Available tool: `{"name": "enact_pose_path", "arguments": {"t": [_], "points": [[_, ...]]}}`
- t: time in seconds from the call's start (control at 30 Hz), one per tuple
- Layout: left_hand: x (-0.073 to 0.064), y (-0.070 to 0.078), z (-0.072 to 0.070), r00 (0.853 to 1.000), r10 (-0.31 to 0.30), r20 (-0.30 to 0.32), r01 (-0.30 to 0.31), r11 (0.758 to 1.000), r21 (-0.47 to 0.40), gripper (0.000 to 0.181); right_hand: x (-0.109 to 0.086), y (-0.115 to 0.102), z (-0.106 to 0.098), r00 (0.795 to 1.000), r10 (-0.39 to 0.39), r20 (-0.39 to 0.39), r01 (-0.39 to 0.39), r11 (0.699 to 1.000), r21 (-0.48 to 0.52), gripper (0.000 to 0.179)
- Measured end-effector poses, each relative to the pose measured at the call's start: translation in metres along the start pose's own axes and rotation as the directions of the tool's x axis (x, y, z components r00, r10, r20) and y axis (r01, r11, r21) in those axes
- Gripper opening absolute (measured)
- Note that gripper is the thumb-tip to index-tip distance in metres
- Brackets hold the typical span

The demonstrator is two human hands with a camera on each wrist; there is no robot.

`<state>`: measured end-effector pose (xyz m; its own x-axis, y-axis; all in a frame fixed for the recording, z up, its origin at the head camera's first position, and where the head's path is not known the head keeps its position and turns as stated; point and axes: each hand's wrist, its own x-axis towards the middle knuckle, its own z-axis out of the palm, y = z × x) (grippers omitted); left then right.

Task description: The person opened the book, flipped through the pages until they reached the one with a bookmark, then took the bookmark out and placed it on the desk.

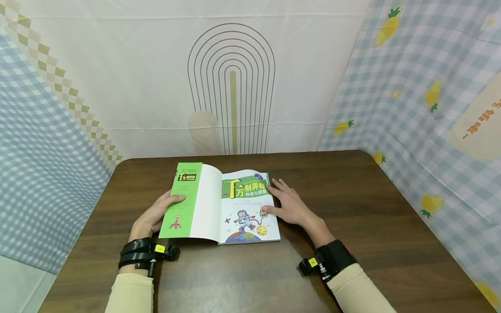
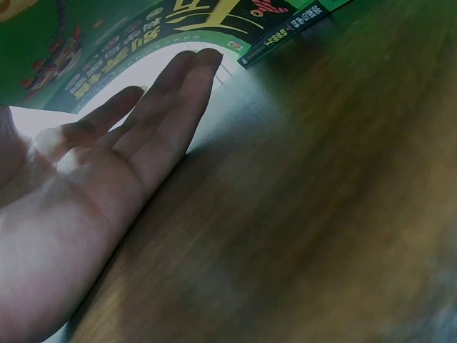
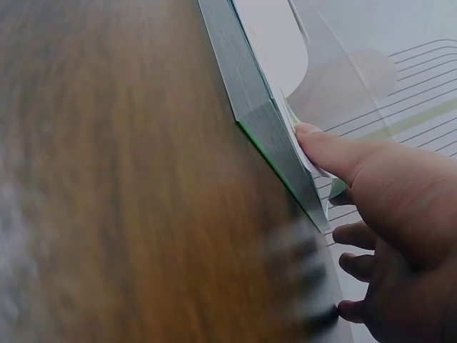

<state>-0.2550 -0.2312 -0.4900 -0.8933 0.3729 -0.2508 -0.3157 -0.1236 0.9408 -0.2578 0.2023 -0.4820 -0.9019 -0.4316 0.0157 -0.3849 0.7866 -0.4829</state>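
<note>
A book (image 1: 250, 221) lies opened on the brown table, its title page with a cartoon astronaut facing up. To the left, its cover with a green flap (image 1: 181, 226) is turned out and raised off the table. My left hand (image 1: 150, 215) holds this cover, thumb on the flap and fingers beneath; the left wrist view shows the fingers (image 2: 171, 107) fairly straight under the green cover (image 2: 107, 43). My right hand (image 1: 291, 204) rests at the page's right edge, fingers spread. In the right wrist view its thumb (image 3: 332, 150) touches the page by the book's thick edge (image 3: 278, 136).
The brown wooden table (image 1: 372, 217) extends around the book. Behind it hangs a white cloth (image 1: 305, 78) with arched lines. Blue checked cloths stand at the left (image 1: 47, 152) and right (image 1: 391, 95). A black camera strap (image 1: 137, 252) circles each wrist.
</note>
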Motion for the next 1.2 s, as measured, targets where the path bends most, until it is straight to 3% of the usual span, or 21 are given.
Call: {"name": "enact_pose_path", "arguments": {"t": [0.13, 0.37, 0.7, 1.0, 1.2], "points": [[-0.0009, 0.0007, -0.0003, 1.0, 0.007, 0.011, -0.007, 1.0, -0.007, 0.057, 0.0009, -0.0009, 0.0002, 1.0, -0.004, -0.003, 0.004, 1.0, 0.001, 0.083], [-0.001, 0.0004, 0.0005, 1.0, 0.005, -0.002, -0.005, 1.0, 0.002, 0.048, 0.0015, -0.0023, -0.0003, 1.0, -0.013, -0.016, 0.014, 1.0, 0.01, 0.081], [-0.0005, 0.0014, 0.0012, 1.0, 0.002, -0.013, -0.001, 1.0, 0.008, 0.055, 0.0022, -0.0047, 0.0, 0.999, -0.034, -0.037, 0.035, 0.999, 0.035, 0.084], [-0.0008, 0.0007, 0.0005, 1.0, 0.001, -0.012, -0.001, 1.0, 0.008, 0.051, 0.0033, -0.0068, 0.0018, 0.992, 0.012, -0.123, 0.009, 0.986, 0.169, 0.089], [0.001, -0.0003, 0.0005, 1.0, 0.0, -0.016, 0.0, 1.0, 0.01, 0.05, 0.0026, -0.0082, 0.0014, 0.989, 0.045, -0.142, -0.008, 0.968, 0.253, 0.071]]}}
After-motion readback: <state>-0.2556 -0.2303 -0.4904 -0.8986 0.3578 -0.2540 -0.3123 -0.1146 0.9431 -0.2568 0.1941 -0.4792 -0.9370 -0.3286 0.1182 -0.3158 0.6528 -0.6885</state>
